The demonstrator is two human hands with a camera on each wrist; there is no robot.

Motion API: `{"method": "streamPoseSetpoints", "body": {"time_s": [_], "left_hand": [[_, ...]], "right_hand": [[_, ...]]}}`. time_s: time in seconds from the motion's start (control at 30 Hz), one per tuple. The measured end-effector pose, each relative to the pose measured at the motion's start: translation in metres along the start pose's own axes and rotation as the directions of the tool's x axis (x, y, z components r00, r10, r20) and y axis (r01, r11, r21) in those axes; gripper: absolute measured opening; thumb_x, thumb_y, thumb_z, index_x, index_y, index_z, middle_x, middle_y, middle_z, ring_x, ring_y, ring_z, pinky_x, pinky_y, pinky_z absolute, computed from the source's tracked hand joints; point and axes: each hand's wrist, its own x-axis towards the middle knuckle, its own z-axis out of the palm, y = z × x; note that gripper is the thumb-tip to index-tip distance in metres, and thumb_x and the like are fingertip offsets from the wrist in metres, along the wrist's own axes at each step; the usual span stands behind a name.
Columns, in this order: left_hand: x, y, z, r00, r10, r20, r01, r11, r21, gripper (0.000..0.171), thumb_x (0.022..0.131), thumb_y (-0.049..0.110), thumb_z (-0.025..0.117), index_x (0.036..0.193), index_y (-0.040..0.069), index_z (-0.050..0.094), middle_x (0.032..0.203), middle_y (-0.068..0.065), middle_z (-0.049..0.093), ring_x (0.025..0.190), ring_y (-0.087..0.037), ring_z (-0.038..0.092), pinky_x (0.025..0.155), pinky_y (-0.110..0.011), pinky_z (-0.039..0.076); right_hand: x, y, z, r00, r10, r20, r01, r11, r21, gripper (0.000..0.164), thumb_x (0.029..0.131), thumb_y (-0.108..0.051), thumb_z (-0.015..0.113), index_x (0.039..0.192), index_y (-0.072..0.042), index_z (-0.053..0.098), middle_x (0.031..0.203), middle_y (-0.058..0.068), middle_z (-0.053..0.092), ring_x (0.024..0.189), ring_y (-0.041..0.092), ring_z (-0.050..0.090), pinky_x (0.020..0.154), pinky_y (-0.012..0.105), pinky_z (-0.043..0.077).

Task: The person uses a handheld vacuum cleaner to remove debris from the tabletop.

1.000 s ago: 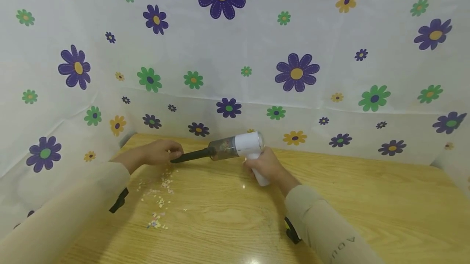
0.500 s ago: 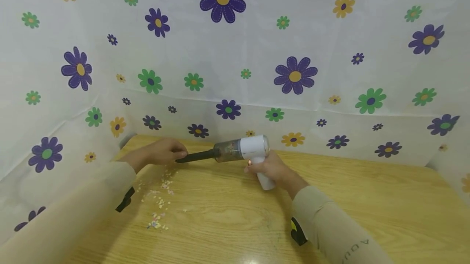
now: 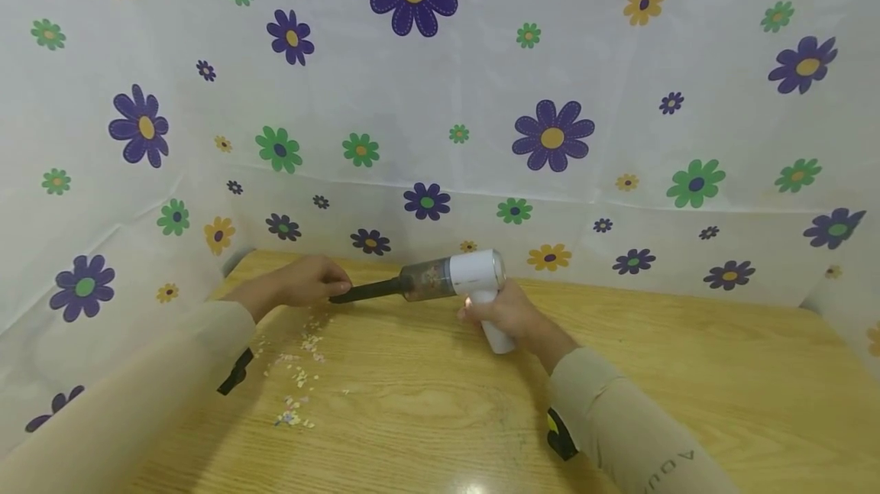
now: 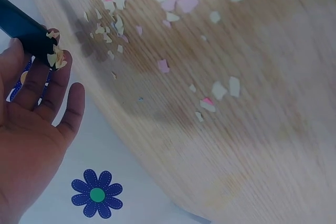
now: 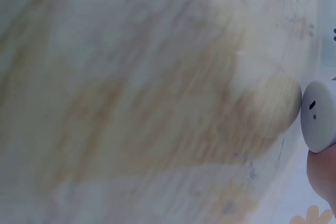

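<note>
My right hand (image 3: 505, 309) grips the white pistol handle of a handheld vacuum cleaner (image 3: 474, 272), held sideways over the far part of the table. Its clear dust cup (image 3: 426, 281) has scraps inside, and a black crevice nozzle (image 3: 367, 292) points left. At the nozzle's tip, my left hand (image 3: 309, 280) pinches it between thumb and fingers. The left wrist view shows pale paper scraps (image 4: 56, 57) bunched at the nozzle's mouth, beside the fingertips. Several more paper scraps (image 3: 300, 377) lie strewn on the table below my left hand. In the right wrist view, the handle's round base (image 5: 317, 116) shows.
The wooden table (image 3: 653, 402) extends to the right and toward me. A white flowered cloth (image 3: 481, 82) hangs close behind its back edge and along the sides. Black straps (image 3: 236, 372) sit at my wrists below the sleeves.
Both hands and the vacuum cleaner have shifted slightly to the right over the last second, with little movement in the latest half second. The scraps on the table lie as before.
</note>
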Motion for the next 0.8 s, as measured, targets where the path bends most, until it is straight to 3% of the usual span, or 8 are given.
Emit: {"method": "streamPoseSetpoints", "body": {"time_s": [0.23, 0.6, 0.8], "left_hand": [[-0.0029, 0.0035, -0.0009, 1.0, 0.007, 0.0, -0.007, 1.0, 0.022, 0.024, 0.101, 0.013, 0.055, 0.106, 0.0, 0.075, 0.103, -0.012, 0.075, 0.091, -0.019, 0.067, 0.086, -0.044, 0.055], [-0.0012, 0.0015, -0.0005, 1.0, 0.017, 0.019, -0.017, 0.999, 0.032, 0.024, 0.101, 0.013, 0.055, 0.095, 0.004, 0.076, 0.082, -0.003, 0.07, 0.07, -0.009, 0.052, 0.072, -0.032, 0.048], [-0.0043, 0.0016, -0.0018, 0.999, 0.029, 0.019, -0.03, 0.998, 0.051, 0.024, 0.102, 0.013, 0.055, 0.101, 0.002, 0.076, 0.093, -0.007, 0.074, 0.078, -0.01, 0.059, 0.077, -0.037, 0.054]], "right_hand": [[-0.0022, -0.0024, 0.0002, 1.0, 0.01, -0.005, -0.01, 1.0, 0.012, 0.052, 0.078, -0.013, 0.082, 0.121, -0.007, 0.053, 0.091, 0.009, 0.061, 0.071, 0.02, 0.059, 0.067, 0.03, 0.049], [-0.0052, 0.0011, -0.0001, 1.0, -0.002, -0.01, 0.002, 1.0, -0.01, 0.046, 0.078, -0.016, 0.081, 0.115, -0.006, 0.055, 0.082, 0.007, 0.062, 0.071, 0.019, 0.058, 0.069, 0.031, 0.047], [-0.0066, -0.0025, 0.001, 1.0, -0.018, 0.01, 0.017, 1.0, 0.018, 0.049, 0.078, -0.014, 0.082, 0.118, -0.006, 0.054, 0.084, 0.006, 0.062, 0.068, 0.019, 0.059, 0.067, 0.03, 0.048]]}}
